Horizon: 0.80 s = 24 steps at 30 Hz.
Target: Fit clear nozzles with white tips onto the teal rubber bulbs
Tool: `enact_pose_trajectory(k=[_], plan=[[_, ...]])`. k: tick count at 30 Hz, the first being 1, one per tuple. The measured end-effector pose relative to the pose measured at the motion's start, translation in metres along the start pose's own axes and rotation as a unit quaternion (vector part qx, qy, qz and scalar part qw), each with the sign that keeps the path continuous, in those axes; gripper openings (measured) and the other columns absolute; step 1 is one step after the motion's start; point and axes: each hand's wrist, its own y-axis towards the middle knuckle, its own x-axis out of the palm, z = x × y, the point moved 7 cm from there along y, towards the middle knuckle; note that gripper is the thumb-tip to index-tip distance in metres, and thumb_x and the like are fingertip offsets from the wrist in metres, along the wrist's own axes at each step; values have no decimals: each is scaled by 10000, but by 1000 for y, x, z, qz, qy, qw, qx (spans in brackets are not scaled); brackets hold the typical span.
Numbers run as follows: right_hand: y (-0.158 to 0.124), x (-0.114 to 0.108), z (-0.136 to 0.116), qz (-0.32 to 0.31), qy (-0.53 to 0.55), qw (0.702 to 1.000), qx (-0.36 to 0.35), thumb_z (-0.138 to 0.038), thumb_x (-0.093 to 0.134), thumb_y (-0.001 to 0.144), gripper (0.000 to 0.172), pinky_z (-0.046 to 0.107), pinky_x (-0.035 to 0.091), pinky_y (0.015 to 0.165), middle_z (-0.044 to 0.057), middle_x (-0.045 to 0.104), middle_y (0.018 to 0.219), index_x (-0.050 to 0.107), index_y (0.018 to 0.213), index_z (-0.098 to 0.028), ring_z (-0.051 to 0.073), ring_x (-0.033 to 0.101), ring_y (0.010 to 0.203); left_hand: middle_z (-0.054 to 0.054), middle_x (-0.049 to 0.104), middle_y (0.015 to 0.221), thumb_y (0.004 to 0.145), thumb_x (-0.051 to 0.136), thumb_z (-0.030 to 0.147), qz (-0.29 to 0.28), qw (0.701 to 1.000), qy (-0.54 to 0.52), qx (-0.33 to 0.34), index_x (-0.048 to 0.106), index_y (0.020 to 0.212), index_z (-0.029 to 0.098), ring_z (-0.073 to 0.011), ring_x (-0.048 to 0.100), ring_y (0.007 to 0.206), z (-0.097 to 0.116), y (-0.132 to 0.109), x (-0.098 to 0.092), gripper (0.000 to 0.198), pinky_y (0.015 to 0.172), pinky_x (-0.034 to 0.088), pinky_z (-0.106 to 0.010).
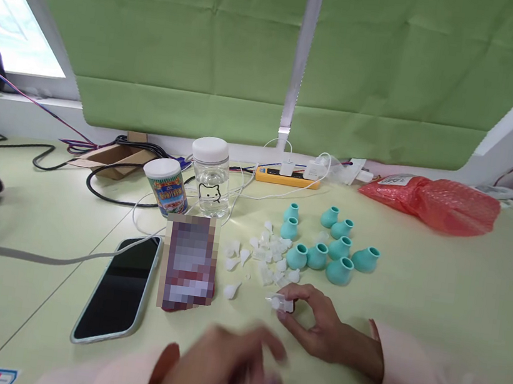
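My right hand point(323, 330) pinches a small translucent plastic piece point(276, 301) between thumb and fingers, just above the table. Nearer to me, my left hand point(221, 370) is smeared by motion; its fingers look curled, and I cannot make out whether anything is in them. Beyond my hands lies a scatter of small translucent white plastic pieces point(268, 250), some drop-shaped. One drop-shaped piece point(231, 290) lies apart, left of the held one. Several teal bulb-shaped pieces with round open necks point(339, 271) stand to the right of the scatter.
At the left lie a black-screened phone point(119, 290) and a blurred-out red-edged object point(190, 265). A white-lidded canister point(166, 186), a clear jar point(211, 180) and a yellow power strip point(287, 178) stand behind. White cables cross the table point(460, 294). A red plastic bag point(434, 203) lies back right.
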Motion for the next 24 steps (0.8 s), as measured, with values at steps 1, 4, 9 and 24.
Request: enact_pose_trajectory(k=[1, 4, 9, 24], plan=[[0, -1, -1, 3, -5, 1000, -5, -224, 453, 801, 143, 254, 478, 623, 26, 618, 786, 413, 938, -212, 131, 608, 675, -53, 558, 906, 867, 363, 276, 45, 999, 8, -23, 424, 1112, 208, -190, 549, 773, -2, 12, -14, 261, 653, 461, -317], [0, -2, -5, -1, -21, 999, -30, -246, 449, 811, 136, 255, 480, 621, 29, 627, 783, 408, 936, -213, 139, 615, 700, -36, 529, 811, 799, 485, 339, 209, 971, 5, -112, 431, 1020, 197, -162, 513, 660, -12, 30, -39, 268, 589, 447, -285], [2, -2, -25, -47, 20, 990, -132, -218, 443, 808, 132, 245, 470, 621, 0, 634, 735, 387, 927, -227, 123, 617, 672, -42, 563, 792, 818, 452, 354, 183, 964, -131, -144, 521, 879, 179, -151, 533, 703, -23, 39, -13, 198, 612, 454, -248], [4, -17, -15, 58, -20, 982, -181, -256, 553, 703, 317, 285, 459, 617, 45, 600, 833, 389, 968, -197, 151, 574, 722, -27, 552, 543, 705, 584, 257, 201, 933, -222, -199, 635, 731, 78, -94, 478, 451, -42, 40, -16, 188, 443, 416, -212]])
